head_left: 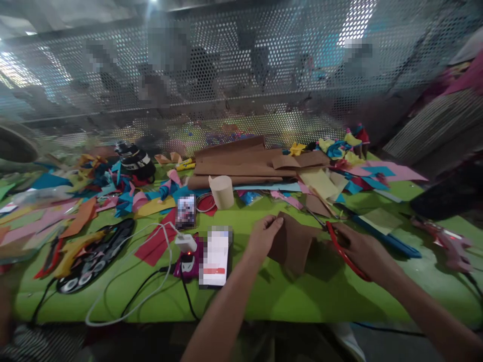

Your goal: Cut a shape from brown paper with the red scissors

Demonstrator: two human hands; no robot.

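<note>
On the green desk (287, 301) strewn with paper scraps, the left hand (264, 235) pinches brown paper (292, 244); the right hand (360, 249) has its grip closed on red scissors (341, 249).

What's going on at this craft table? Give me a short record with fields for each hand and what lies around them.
left hand: pinches the upper edge of the brown paper piece
right hand: grips the red-handled scissors, blades towards the brown piece
surface: green table
left of the hands: two phones, white charger with cables
behind: paper roll, brown sheets, coloured paper scraps
far right: glue gun
</note>
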